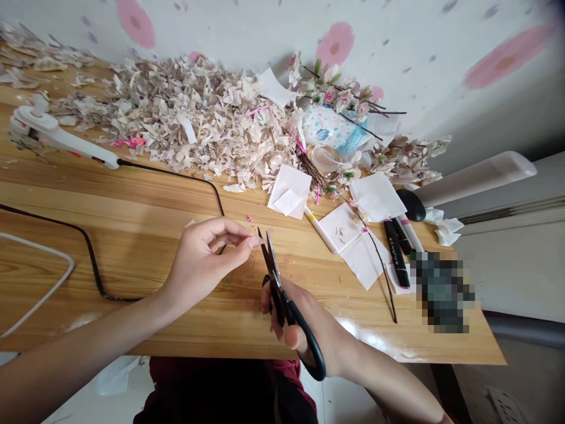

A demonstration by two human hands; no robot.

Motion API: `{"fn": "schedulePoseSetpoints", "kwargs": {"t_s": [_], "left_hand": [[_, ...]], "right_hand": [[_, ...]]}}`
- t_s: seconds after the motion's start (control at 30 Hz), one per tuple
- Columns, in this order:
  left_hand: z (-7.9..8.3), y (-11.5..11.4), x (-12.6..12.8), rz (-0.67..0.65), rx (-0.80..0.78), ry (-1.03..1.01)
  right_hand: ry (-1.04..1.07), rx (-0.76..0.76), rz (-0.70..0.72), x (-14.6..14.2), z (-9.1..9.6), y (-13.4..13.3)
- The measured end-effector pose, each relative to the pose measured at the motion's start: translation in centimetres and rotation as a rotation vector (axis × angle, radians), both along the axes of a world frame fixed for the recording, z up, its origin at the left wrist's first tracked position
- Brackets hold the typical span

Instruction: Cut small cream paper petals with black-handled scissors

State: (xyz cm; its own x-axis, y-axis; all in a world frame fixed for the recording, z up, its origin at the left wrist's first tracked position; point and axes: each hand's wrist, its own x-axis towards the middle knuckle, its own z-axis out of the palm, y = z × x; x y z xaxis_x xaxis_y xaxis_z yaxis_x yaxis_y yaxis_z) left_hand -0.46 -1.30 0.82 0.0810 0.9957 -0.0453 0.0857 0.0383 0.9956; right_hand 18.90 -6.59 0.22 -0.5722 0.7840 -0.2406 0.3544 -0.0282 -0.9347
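Note:
My left hand (205, 259) pinches a small pale scrap (254, 241), probably paper, between thumb and fingertips above the wooden table (132, 235). My right hand (309, 330) is shut on black-handled scissors (282, 300) through their finger loops. The dark blades point up and away from me, and their tips sit just beside the scrap. The lower blade and part of the handles are hidden by my right fingers. A few tiny pink bits (249, 218) lie on the table ahead of my left fingertips.
A large heap of pale petal scraps (189, 123) and artificial blossom sprigs (339, 88) lie along the wall. A white glue gun (57, 135) trails a black cord. White paper squares (353, 241), dark markers (396, 253) and a thin dark stem (379, 259) lie to the right.

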Motion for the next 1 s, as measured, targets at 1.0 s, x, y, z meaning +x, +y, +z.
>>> {"fn": "schedulePoseSetpoints", "kwargs": {"t_s": [1.0], "left_hand": [[-0.83, 0.45, 0.06, -0.066, -0.003, -0.031]], "right_hand": [[0.034, -0.102, -0.043, 0.09, -0.7, 0.03]]}}
